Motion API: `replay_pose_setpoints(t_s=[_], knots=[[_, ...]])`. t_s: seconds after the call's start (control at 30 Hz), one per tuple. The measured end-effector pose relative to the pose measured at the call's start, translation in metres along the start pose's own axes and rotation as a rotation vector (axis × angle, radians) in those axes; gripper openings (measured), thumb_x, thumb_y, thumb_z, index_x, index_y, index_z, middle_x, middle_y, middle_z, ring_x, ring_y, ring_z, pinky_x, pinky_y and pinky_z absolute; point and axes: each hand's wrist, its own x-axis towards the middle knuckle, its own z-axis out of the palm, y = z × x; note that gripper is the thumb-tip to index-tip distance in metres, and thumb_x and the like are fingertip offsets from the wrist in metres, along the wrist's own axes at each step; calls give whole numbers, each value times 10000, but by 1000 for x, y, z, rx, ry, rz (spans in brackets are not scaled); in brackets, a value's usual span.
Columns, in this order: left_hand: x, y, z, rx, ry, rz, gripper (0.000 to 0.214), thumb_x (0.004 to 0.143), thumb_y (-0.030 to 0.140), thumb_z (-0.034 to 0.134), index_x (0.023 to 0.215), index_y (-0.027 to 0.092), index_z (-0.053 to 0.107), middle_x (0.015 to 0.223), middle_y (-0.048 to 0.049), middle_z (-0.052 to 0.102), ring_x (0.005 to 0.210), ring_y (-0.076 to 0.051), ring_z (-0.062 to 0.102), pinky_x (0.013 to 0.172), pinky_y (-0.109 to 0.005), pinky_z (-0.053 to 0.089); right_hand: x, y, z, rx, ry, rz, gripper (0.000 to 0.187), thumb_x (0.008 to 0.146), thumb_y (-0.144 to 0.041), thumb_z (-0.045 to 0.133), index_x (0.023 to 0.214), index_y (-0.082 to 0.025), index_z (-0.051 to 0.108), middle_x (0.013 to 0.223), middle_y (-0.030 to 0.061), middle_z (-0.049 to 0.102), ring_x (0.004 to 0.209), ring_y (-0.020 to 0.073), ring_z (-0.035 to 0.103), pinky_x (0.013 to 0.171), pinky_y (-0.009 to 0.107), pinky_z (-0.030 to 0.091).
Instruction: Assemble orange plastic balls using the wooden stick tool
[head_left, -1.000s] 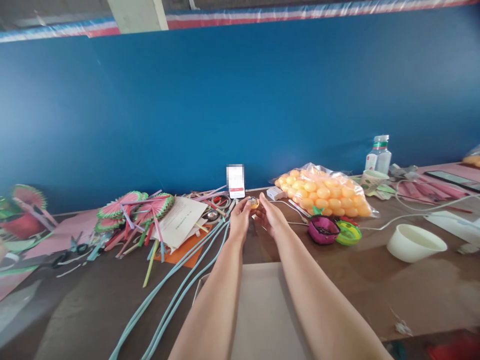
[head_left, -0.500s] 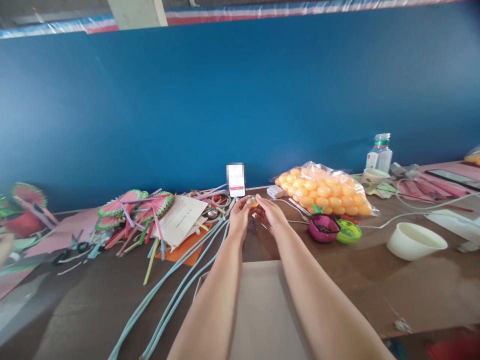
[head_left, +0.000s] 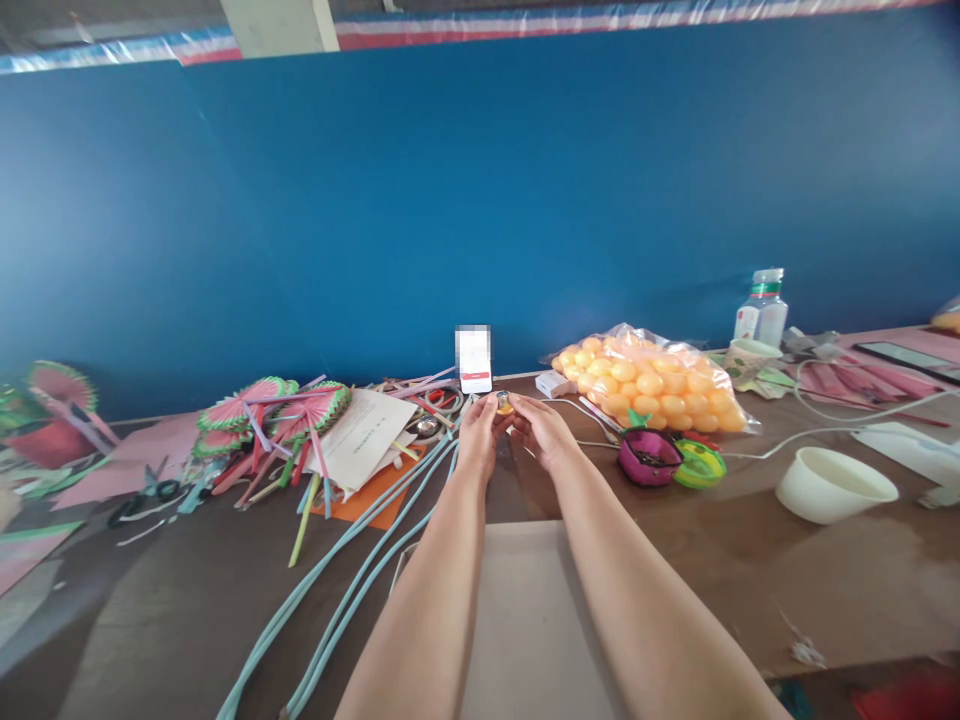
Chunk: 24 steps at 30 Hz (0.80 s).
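Both my arms reach forward over the brown table (head_left: 750, 560). My left hand (head_left: 480, 432) and my right hand (head_left: 541, 430) meet at the fingertips around a small round orange ball (head_left: 505, 403), which they pinch between them. Their fingers are curled closed on it. Just beyond the ball a small white card (head_left: 474, 362) stands against the blue wall. A clear bag of many orange balls (head_left: 652, 385) lies to the right of my hands.
Pink and green paper fans (head_left: 270, 405), coloured strips and paper sheets pile up at left. Light blue tubes (head_left: 352, 560) run along the table. A purple dish (head_left: 648, 458), a green dish (head_left: 697, 466), a white bowl (head_left: 834, 484), a plastic bottle (head_left: 761, 310) and cables sit at right.
My hands have closed in a little tighter around the small orange ball; the view has shifted slightly. Nothing else on the table has moved.
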Motion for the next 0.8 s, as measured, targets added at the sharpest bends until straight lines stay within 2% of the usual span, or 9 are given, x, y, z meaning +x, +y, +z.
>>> replay_pose_setpoints(t_s=[0.27,0.53,0.8], knots=[[1,3,3,26,27,-34,287,693,323,796,871,138,668,848,-65,688,761,-154,662,781,-302,519,0,1,0,6,-1,-3,219,738,-373,765,859,-198,716,738,-4,667,559,69,523,495,170,473],[-1,0,3,38,34,-33,308,683,323,804,875,130,661,841,-64,684,777,-168,665,843,-355,521,0,3,0,-106,24,-41,222,714,-327,762,905,-217,737,773,2,697,608,87,561,525,188,467],[-1,2,3,-17,60,-54,274,691,329,789,809,129,643,781,-49,659,721,-150,651,776,-320,532,-1,5,2,-183,20,-60,317,694,-406,774,952,-225,752,771,9,692,618,91,560,530,188,457]])
